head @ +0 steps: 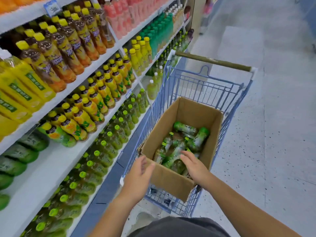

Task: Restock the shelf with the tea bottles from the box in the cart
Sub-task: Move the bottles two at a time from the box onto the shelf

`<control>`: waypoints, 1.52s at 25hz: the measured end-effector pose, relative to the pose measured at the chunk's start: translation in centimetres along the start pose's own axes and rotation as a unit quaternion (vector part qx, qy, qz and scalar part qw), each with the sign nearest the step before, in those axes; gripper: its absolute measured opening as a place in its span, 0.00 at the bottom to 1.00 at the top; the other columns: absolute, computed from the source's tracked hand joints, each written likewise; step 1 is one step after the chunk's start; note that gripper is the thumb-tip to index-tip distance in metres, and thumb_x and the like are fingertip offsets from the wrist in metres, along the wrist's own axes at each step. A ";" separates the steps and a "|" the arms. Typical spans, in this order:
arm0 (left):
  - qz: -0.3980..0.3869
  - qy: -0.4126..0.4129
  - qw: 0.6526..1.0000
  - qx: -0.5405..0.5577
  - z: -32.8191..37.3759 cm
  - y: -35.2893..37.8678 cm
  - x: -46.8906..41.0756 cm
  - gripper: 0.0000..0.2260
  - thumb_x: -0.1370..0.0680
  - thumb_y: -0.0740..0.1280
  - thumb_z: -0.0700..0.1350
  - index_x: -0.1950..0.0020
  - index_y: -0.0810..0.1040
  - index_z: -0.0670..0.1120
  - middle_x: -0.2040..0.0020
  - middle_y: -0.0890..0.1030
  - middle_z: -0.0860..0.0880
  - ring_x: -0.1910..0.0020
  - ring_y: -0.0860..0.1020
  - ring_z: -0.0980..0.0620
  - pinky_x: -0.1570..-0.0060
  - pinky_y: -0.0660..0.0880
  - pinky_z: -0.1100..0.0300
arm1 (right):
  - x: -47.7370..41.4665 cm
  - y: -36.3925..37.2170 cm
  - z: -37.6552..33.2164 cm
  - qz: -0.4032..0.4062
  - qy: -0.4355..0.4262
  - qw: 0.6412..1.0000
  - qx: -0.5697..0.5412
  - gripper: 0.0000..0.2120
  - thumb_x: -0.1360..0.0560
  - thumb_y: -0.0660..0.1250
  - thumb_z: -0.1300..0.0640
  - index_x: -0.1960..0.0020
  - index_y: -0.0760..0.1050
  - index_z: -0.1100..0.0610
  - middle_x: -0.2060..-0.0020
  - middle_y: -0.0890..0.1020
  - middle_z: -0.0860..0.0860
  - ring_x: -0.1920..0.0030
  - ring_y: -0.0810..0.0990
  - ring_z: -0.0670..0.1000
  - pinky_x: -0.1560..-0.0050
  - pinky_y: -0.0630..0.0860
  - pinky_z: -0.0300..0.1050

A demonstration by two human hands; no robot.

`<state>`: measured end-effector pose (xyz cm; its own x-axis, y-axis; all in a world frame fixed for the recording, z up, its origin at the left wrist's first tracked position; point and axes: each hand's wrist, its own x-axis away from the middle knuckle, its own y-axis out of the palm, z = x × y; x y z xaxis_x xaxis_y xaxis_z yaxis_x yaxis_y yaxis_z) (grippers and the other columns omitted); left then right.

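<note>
Head camera view, looking down a shop aisle at a blue wire cart (205,88) that stands just beside a long white shelf (42,168) on the left. An open cardboard box (171,180) sits inside the cart. Tea bottles (186,129) with green labels and lime caps lie on their sides in a loose heap at the bottom of the box.

The right hand (194,165) reaches over the near edge of the box, palm down. Its fingers (185,154) are spread and only slightly bent, directly above the nearest bottles and gripping none. Whether the fingertips touch a bottle cannot be told.

The left hand (138,175) is outside the box, at its near left corner, between the box and the shelf. Its fingers are loose and nearly straight, and it holds nothing. The bottles lie to the right of this hand, behind the cardboard wall.

On the lower shelf boards, rows of similar green-capped bottles (102,151) stand upright.
</note>
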<state>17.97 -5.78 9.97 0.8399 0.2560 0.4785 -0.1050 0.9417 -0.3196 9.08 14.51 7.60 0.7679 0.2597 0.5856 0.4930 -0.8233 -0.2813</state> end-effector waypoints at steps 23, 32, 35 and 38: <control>-0.179 -0.240 0.903 -0.308 -4.5 10.6 -29.4 0.23 0.19 0.62 0.53 0.32 0.67 0.38 0.45 0.78 0.43 0.51 0.77 0.46 0.45 0.71 0.54 | -18.6 2.3 10.7 0.081 0.318 0.938 -0.111 0.34 0.22 0.68 0.47 0.22 0.62 0.59 0.29 0.73 0.57 0.34 0.74 0.58 0.38 0.71 0.48; -0.037 -0.175 0.848 -0.498 -13.3 15.4 -33.7 0.36 0.26 0.77 0.50 0.30 0.59 0.38 0.31 0.70 0.38 0.38 0.79 0.41 0.44 0.78 0.52 | -25.7 5.9 15.8 0.089 0.293 0.949 -0.080 0.21 0.35 0.80 0.56 0.44 0.78 0.52 0.54 0.83 0.47 0.55 0.80 0.49 0.55 0.78 0.42; -0.079 -0.096 0.824 -0.553 -14.3 14.9 -34.0 0.30 0.25 0.76 0.48 0.33 0.63 0.40 0.34 0.71 0.41 0.40 0.81 0.42 0.45 0.78 0.52 | -26.1 4.8 15.5 0.078 0.302 0.946 -0.091 0.25 0.43 0.79 0.53 0.46 0.80 0.54 0.54 0.86 0.50 0.54 0.84 0.52 0.50 0.83 0.50; -0.105 -0.079 0.848 -0.513 -13.6 14.6 -34.5 0.27 0.27 0.78 0.46 0.35 0.66 0.43 0.36 0.69 0.42 0.40 0.79 0.39 0.43 0.75 0.49 | -27.0 1.1 13.6 0.063 0.326 0.939 -0.090 0.28 0.41 0.79 0.52 0.45 0.75 0.56 0.50 0.82 0.55 0.54 0.81 0.53 0.61 0.79 0.46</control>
<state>-5.29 -3.85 -22.28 0.6917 0.2087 0.6914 0.6255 0.3053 -0.7180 -5.54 13.45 -18.86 0.3734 -0.1609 0.9136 0.2933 -0.9138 -0.2808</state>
